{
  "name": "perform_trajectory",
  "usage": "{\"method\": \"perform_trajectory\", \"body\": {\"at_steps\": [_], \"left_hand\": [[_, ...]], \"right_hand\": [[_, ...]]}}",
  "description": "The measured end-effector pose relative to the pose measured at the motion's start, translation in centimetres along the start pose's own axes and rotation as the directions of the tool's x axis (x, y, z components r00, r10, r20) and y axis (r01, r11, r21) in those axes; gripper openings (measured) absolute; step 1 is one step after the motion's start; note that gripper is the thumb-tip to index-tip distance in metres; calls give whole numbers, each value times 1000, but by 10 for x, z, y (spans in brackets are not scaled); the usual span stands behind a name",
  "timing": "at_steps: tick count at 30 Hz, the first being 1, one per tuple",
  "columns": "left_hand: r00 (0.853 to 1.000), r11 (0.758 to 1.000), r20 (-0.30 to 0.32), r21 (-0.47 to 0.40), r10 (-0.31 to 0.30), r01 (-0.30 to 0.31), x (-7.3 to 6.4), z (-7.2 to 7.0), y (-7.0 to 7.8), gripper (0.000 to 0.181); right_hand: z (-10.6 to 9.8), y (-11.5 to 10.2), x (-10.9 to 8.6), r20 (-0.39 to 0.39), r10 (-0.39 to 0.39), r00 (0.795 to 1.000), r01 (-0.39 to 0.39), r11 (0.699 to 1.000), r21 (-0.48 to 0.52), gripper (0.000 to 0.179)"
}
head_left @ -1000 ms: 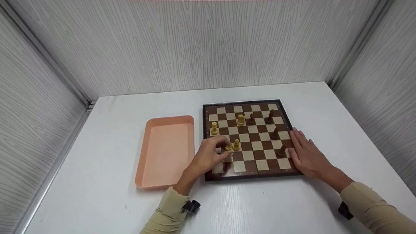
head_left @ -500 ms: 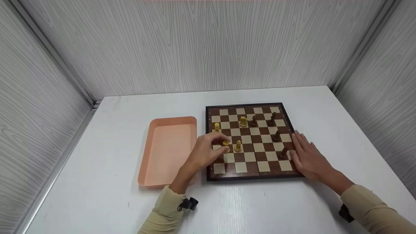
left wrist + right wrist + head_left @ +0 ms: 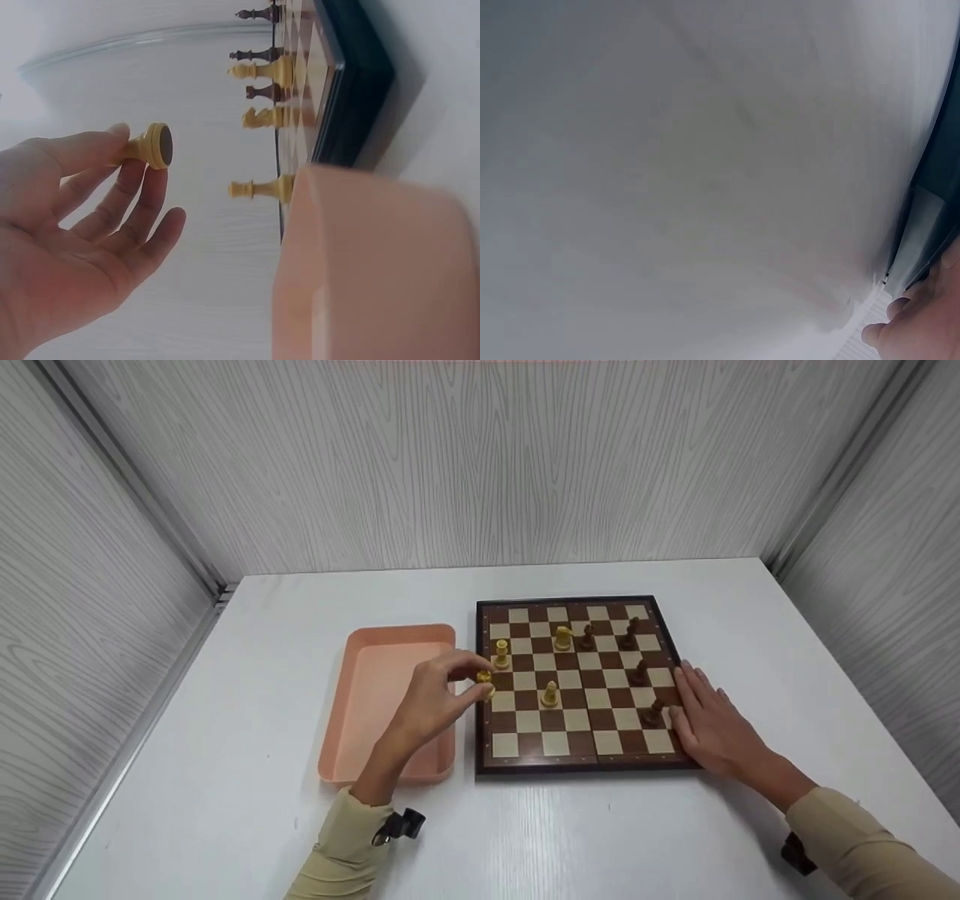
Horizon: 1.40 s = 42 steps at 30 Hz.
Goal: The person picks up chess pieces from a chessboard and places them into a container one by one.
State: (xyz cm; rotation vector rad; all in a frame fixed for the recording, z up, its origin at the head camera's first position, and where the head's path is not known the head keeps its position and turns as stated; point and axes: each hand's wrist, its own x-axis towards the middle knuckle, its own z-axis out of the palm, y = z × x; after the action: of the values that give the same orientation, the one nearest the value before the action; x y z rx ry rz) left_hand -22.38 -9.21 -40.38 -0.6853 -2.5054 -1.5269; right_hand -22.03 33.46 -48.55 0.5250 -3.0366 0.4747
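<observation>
My left hand [image 3: 435, 694] pinches a yellow chess piece [image 3: 486, 684] between thumb and fingers, above the left edge of the chessboard [image 3: 517, 766]. Its dark round base shows in the left wrist view, where the piece [image 3: 155, 146] lies tilted sideways and its top is hidden by the fingers. On the board stand a yellow knight [image 3: 562, 638], a yellow bishop [image 3: 550, 694] and a tall yellow piece [image 3: 502, 655] near the left edge. My right hand [image 3: 716, 727] rests with extended fingers along the board's right edge, beside a dark piece [image 3: 654, 713].
A pink tray [image 3: 339, 705] lies left of the board, partly under my left forearm. Several dark pieces, one of them a dark piece [image 3: 640, 673] near the right, stand on the board. Pale wood-grain panels [image 3: 480, 465] enclose the white table [image 3: 562, 840].
My left hand has lifted the yellow chess piece away from beside the bishop and carried it left to the board's edge. The right hand stays at the board's right edge.
</observation>
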Motion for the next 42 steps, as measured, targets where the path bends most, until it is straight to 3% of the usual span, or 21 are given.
{"method": "perform_trajectory", "body": {"at_steps": [11, 18, 35, 42], "left_hand": [[996, 1000, -85, 13, -17, 18, -2, -37, -7, 20], [989, 998, -133, -6, -67, 66, -6, -55, -15, 21], [976, 989, -173, 39, -132, 141, -12, -83, -35, 22], [971, 978, -155, 75, -181, 194, -14, -88, -42, 21]], "right_hand": [[-1, 2, 2, 9, 14, 1000, -14, 1000, 6, 68], [-1, 0, 5, -2, 3, 1000, -3, 1000, -15, 67], [-1, 0, 3, -19, -2, 1000, 2, 1000, -14, 66], [-1, -1, 2, -7, 2, 1000, -3, 1000, -22, 64]]}}
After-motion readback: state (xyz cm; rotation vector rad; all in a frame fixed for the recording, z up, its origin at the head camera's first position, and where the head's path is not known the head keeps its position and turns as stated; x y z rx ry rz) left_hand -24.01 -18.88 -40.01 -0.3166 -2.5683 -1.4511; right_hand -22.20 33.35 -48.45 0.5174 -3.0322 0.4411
